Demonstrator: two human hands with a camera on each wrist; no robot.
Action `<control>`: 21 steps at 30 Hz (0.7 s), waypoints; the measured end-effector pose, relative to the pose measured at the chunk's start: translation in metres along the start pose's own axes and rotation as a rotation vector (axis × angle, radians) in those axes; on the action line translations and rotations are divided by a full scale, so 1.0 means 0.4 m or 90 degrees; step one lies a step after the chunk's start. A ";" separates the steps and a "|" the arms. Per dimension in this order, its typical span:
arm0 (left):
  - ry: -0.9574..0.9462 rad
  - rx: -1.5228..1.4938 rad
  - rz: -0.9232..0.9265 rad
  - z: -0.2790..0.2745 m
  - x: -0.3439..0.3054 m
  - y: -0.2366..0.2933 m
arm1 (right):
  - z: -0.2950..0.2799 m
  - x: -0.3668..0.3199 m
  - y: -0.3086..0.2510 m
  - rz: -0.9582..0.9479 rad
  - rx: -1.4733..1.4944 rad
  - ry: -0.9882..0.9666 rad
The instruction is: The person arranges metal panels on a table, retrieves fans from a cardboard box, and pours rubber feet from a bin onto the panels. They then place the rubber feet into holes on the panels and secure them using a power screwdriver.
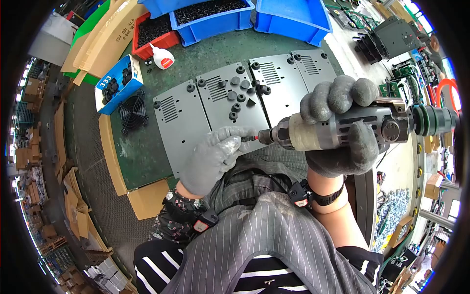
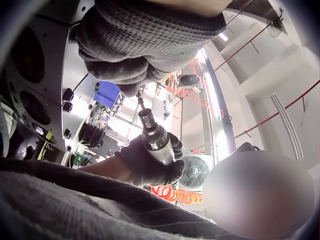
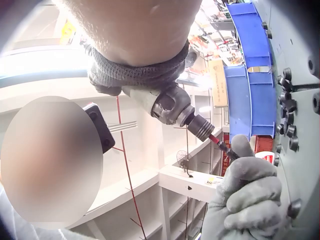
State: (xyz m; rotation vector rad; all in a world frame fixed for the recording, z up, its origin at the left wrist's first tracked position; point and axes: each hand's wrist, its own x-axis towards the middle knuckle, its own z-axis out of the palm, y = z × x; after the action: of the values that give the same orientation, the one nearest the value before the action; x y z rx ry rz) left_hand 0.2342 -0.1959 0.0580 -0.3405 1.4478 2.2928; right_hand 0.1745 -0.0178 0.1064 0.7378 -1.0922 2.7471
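In a grey glove, the right hand [image 1: 338, 100] grips an electric screwdriver [image 1: 306, 133] by its body, level over the panels' near edge, tip towards the left. A red-banded driver bit [image 1: 255, 138] sticks out of its chuck. The left hand [image 1: 210, 159], also gloved, pinches the dark end of that bit between thumb and forefinger; whether a screw sits there I cannot tell. The right wrist view shows this pinch [image 3: 252, 187] close up. Below lie grey slotted metal panels [image 1: 178, 130] side by side, with black rubber feet [image 1: 234, 115] scattered on top, some set at the corners.
Blue bins [image 1: 293, 22] and a red bin [image 1: 171, 40] stand at the back, some full of small black parts. A white bottle [image 1: 162, 58], a small blue box [image 1: 115, 98] and a black fan guard [image 1: 133, 111] are at left. A black finned unit [image 1: 391, 39] stands back right.
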 end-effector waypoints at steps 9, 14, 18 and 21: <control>0.123 0.519 0.139 -0.073 0.051 0.046 | -0.093 0.015 0.008 0.004 0.124 0.133; 0.214 0.915 0.250 -0.073 0.096 0.046 | -0.077 0.017 0.014 0.022 0.090 0.135; 0.203 0.888 0.267 -0.087 0.103 0.029 | -0.034 0.007 0.018 0.048 0.037 0.100; 0.173 0.853 0.281 -0.116 0.051 0.030 | -0.016 -0.002 0.025 0.081 0.023 0.084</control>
State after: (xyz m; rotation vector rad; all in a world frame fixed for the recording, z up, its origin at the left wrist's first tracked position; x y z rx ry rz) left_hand 0.2101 -0.2380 0.0393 0.1107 2.9733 1.0267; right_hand 0.1699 -0.0210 0.0958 0.4993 -1.1005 2.8808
